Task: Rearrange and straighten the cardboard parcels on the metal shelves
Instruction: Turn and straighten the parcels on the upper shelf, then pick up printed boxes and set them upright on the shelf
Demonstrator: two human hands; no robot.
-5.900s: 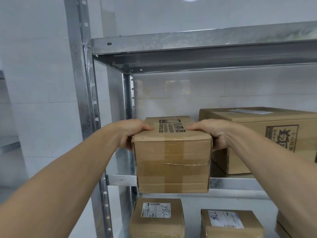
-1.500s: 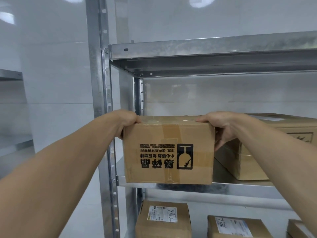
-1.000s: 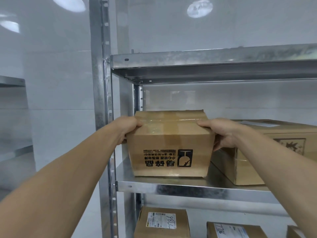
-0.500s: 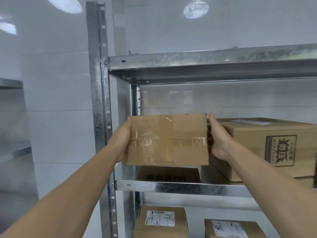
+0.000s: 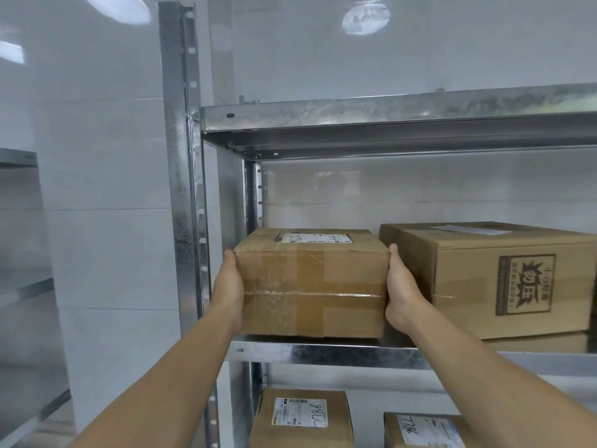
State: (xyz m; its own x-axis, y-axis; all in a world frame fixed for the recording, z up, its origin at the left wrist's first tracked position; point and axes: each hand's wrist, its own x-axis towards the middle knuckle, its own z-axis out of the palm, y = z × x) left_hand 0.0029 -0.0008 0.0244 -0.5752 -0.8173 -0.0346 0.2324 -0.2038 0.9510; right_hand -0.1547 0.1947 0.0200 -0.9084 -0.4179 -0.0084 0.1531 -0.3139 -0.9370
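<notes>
A taped cardboard parcel (image 5: 311,282) rests on the metal shelf (image 5: 326,351) at its left end, a white label on its top face. My left hand (image 5: 227,287) presses flat against its left side and my right hand (image 5: 399,292) against its right side. A larger printed cardboard box (image 5: 504,279) stands just to the right, with my right hand in the gap between the two.
The shelf's upright post (image 5: 181,189) stands just left of my left hand. The upper shelf (image 5: 387,121) hangs overhead. On the shelf below sit two labelled parcels, one marked 98 (image 5: 302,418) and one marked 77 (image 5: 426,431). White tiled wall lies behind.
The parcel has been turned over several times, from the printed face forward to a plain taped face with the label on top. It went from held above the shelf to resting on it.
</notes>
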